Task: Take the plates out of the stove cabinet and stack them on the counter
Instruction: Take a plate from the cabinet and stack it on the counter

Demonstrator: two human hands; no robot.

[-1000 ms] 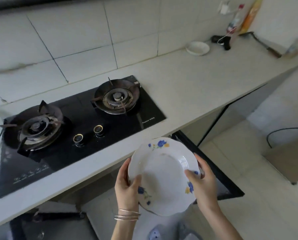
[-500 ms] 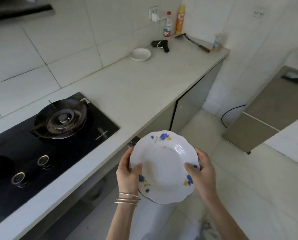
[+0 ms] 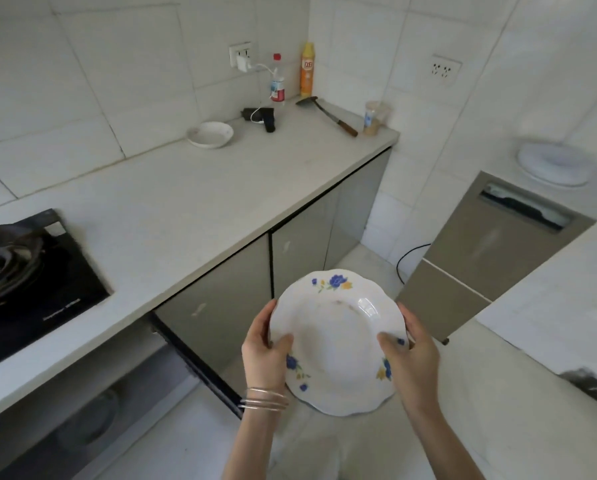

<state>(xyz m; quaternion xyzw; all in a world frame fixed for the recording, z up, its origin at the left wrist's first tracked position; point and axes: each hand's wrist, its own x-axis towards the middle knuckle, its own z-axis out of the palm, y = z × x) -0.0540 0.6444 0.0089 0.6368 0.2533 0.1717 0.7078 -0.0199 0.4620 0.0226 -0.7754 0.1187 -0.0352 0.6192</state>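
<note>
- You hold the plate [image 3: 338, 341] in the air between both hands, clear of the counter [image 3: 186, 202].
- Left hand [image 3: 264, 351] grips the left rim and right hand [image 3: 413, 355] the right, thumbs on the face.
- Plate is round with no long axis; its hollow side faces you.
- The cabinet door [image 3: 200, 368] is open just left of your left hand.

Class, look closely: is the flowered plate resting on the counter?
No, the left hand and right hand hold the flowered plate clear of the counter.
</note>
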